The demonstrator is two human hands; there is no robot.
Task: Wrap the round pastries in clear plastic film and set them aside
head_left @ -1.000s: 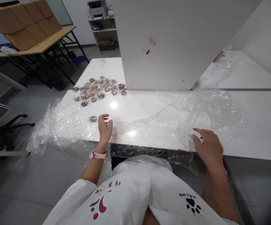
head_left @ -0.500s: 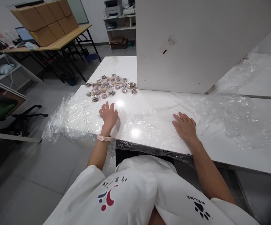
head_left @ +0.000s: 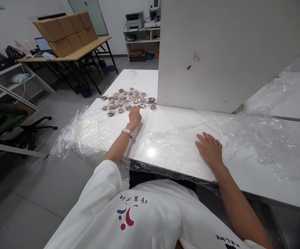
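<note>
My left hand (head_left: 134, 117) reaches to the near edge of a loose pile of small round, individually wrapped pieces (head_left: 124, 103), brown, pink and tan in clear wrappers. Its fingers are curled down and together at the pile; whatever lies under the fingertips is hidden. My right hand (head_left: 210, 149) rests palm down with fingers spread on clear plastic film (head_left: 170, 145). The film covers much of the white tabletop (head_left: 162, 116) and bunches up into a crinkled heap (head_left: 73, 133) at the left end.
A tall white panel (head_left: 196, 62) stands upright behind the table, right of the pile. More crumpled plastic (head_left: 271, 141) lies to the right. Cardboard boxes (head_left: 69, 34) sit on a desk at the far left. An office chair (head_left: 28, 121) is left of the table.
My left hand has moved forward and slightly right from the film to the pile, and its spread fingers have curled together. My right hand stays flat on the film. The view has shifted a little.
</note>
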